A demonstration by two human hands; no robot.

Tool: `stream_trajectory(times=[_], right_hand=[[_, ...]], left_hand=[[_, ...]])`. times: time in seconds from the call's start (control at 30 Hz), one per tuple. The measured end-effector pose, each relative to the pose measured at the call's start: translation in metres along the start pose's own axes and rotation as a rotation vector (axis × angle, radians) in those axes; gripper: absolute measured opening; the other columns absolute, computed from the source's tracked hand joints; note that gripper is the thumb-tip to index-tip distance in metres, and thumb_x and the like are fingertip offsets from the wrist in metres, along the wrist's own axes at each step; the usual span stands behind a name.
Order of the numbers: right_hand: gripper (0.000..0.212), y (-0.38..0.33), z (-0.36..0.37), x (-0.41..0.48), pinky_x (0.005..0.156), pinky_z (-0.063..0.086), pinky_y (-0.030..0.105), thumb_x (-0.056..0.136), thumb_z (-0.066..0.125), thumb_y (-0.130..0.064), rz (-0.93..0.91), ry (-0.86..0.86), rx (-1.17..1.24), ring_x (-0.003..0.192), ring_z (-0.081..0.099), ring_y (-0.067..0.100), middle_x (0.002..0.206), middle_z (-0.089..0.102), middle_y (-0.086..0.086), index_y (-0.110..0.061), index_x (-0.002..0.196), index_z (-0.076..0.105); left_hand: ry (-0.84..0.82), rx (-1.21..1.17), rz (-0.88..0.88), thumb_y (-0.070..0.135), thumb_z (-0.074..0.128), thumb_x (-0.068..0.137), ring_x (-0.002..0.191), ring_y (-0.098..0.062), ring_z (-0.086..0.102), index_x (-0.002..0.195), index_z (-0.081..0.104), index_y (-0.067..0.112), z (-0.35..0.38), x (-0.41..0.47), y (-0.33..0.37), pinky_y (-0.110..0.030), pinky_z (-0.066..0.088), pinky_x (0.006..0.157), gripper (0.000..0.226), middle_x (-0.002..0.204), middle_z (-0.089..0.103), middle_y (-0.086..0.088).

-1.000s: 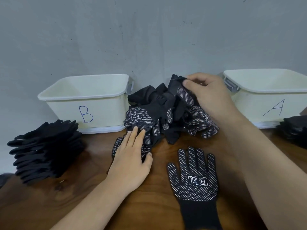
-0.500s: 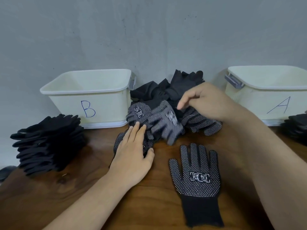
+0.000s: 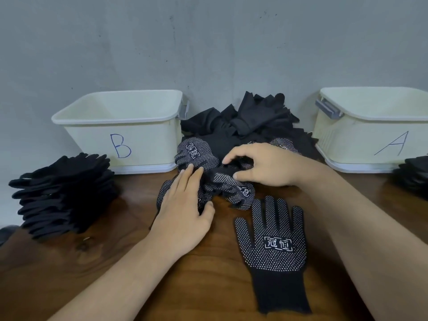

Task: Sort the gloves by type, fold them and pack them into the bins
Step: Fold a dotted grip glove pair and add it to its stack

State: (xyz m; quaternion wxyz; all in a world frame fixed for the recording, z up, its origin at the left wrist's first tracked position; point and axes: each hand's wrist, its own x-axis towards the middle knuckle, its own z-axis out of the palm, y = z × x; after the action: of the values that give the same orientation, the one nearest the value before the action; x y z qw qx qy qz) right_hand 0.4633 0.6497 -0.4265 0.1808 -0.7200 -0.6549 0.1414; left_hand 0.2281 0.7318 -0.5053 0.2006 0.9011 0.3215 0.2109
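Right hand [image 3: 266, 165] is pinching a crumpled dotted glove [image 3: 229, 184] at the front of the glove pile [image 3: 250, 121], fingers curled. Left hand [image 3: 185, 218] is lying flat, fingers straight, pressing a second dotted glove [image 3: 165, 189]. Pile is sitting between bin B [image 3: 115, 114] and bin A [image 3: 370, 107].

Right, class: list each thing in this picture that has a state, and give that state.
Bin B: upright, no gloves visible inside.
Bin A: upright, no gloves visible inside.
Left stack: plain gloves, piled flat.
Loose pile: unsorted, jumbled.
Flat dotted glove: spread, unfolded.
Crumpled dotted glove: pinched by right hand.
Left hand: flat on the pile's edge.
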Motion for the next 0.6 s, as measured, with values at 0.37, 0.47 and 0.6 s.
stream_trajectory(times=[0.37, 0.47, 0.6], right_hand=[[0.018, 0.003, 0.013, 0.005, 0.091, 0.056, 0.037, 0.085, 0.084, -0.043, 0.0, -0.044, -0.072, 0.087, 0.066, 0.001, 0.091, 0.072, -0.018, -0.042, 0.102, 0.077], [0.011, -0.003, 0.004, 0.003, 0.087, 0.054, 0.034, 0.089, 0.082, -0.037, -0.072, 0.053, 0.037, 0.088, 0.065, 0.003, 0.094, 0.069, -0.014, -0.035, 0.096, 0.074], [0.018, -0.009, -0.01, -0.004, 0.091, 0.059, 0.047, 0.091, 0.081, -0.037, -0.101, 0.139, 0.341, 0.091, 0.073, 0.018, 0.098, 0.076, -0.002, -0.026, 0.097, 0.068]], left_hand=[[0.073, -0.074, 0.107, 0.059, 0.044, 0.101, 0.14, 0.004, 0.039, 0.14, 0.055, 0.038, -0.005, -0.01, 0.009, -0.043, 0.03, 0.125, 0.045, 0.144, 0.051, 0.026], [0.096, -0.172, 0.046, 0.055, 0.053, 0.105, 0.142, 0.008, 0.04, 0.154, 0.043, 0.038, -0.008, -0.012, 0.011, -0.021, 0.031, 0.12, 0.053, 0.149, 0.049, 0.027], [0.209, -0.493, -0.035, 0.048, 0.063, 0.103, 0.135, 0.005, 0.054, 0.152, 0.05, 0.035, -0.012, -0.006, 0.023, -0.022, 0.039, 0.112, 0.052, 0.141, 0.063, 0.023]])
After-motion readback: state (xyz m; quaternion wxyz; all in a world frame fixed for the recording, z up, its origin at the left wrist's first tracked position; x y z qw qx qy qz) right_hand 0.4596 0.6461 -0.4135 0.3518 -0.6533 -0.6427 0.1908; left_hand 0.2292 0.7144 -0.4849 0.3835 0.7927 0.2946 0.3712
